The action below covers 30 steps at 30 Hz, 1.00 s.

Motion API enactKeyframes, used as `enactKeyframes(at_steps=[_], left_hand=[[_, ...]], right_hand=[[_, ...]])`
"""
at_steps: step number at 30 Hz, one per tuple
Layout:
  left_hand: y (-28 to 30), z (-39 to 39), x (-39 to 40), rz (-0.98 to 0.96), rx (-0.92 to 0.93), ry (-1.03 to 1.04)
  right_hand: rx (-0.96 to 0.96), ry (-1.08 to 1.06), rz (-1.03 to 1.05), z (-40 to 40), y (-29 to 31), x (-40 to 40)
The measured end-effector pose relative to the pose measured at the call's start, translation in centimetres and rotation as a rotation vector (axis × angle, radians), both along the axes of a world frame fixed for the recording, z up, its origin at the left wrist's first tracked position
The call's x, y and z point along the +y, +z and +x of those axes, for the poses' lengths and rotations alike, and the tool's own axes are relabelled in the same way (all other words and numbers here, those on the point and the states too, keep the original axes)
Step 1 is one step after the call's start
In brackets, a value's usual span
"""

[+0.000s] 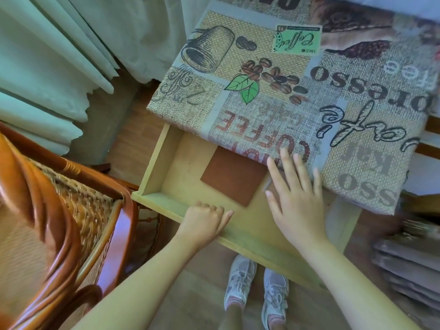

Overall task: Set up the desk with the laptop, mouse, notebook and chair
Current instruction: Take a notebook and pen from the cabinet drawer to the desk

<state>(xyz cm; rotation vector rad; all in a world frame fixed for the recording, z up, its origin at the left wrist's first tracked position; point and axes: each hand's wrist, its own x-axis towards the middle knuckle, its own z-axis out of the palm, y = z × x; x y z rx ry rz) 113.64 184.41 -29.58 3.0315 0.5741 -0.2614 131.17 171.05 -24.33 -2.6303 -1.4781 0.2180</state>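
Left hand (pixel 204 219): fingers curled over the front edge of the pulled-out drawer (pixel 166 163), gripping it near its middle, forearm reaching in from below. Right hand (pixel 295 194): open and flat, fingers spread, palm down over the right part of the drawer, fingertips reaching the hanging edge of the tablecloth (pixel 297 96); whether the palm touches anything beneath it cannot be told. A thin grey object, possibly a pen (pixel 268 184), shows just at the thumb side of this hand. Notebook (pixel 232 176): a flat, plain reddish-brown rectangular cover, no visible lettering, lying on the drawer floor slightly askew, its far edge tucked beneath the desk top, its right edge just beside the right hand. The drawer is pale, unpainted wood with low walls; the part left of the notebook is bare board. The desk top above carries a coffee-themed cloth printed with beans, a grinder, green leaves and the words "COFFEE" and "cafe". Chair (pixel 71 198): glossy orange-brown wooden frame with woven cane panels, standing to the left of the drawer, its arm near the drawer's front left corner. Pale green curtains (pixel 47 55) hang beyond it. Below the drawer, two white sneakers (pixel 257 287) stand on a wooden floor.
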Motion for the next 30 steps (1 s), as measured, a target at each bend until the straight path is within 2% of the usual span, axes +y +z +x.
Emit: enactKeyframes(at_steps=[4, 8, 11, 14, 16, 18, 21, 24, 27, 30], left_hand=[[0.6, 0.2, 0.3, -0.107, 0.079, 0.047], [0.8, 1.0, 1.4, -0.193, 0.215, 0.134], [0.8, 2.1, 2.5, -0.220, 0.274, 0.175], [0.2, 3.3, 3.7, -0.299, 0.107, 0.275], [-0.7, 4.3, 4.7, -0.297, -0.100, 0.443], [-1.4, 5.5, 5.6, -0.373, -0.195, 0.624], [-2.4, 6.3, 6.0, -0.523, -0.188, 0.746], [-2.5, 6.0, 5.5, -0.488, -0.162, 0.710], [-2.4, 5.4, 5.1, -0.529, -0.221, 0.743], [-2.5, 4.8, 4.9, -0.606, -0.266, 0.800]], right_hand=[[0.070, -0.019, 0.042, -1.8, -0.3, -1.6], [0.191, -0.011, -0.040, -3.4, -2.2, -3.5], [0.299, -0.118, -0.071, -3.3, -3.6, -3.5], [0.418, -0.283, 0.002, -2.8, -4.6, -2.1], [0.498, -0.388, 0.035, -2.4, -5.3, -0.9], [0.514, -0.416, 0.020, -1.9, -6.0, 0.1], [0.459, -0.365, -0.106, -1.5, -7.0, 1.2], [0.413, -0.349, -0.150, -2.1, -7.7, 1.6], [0.482, -0.379, -0.054, -3.4, -7.9, 1.7], [0.634, -0.526, 0.121, -4.4, -8.0, 2.2]])
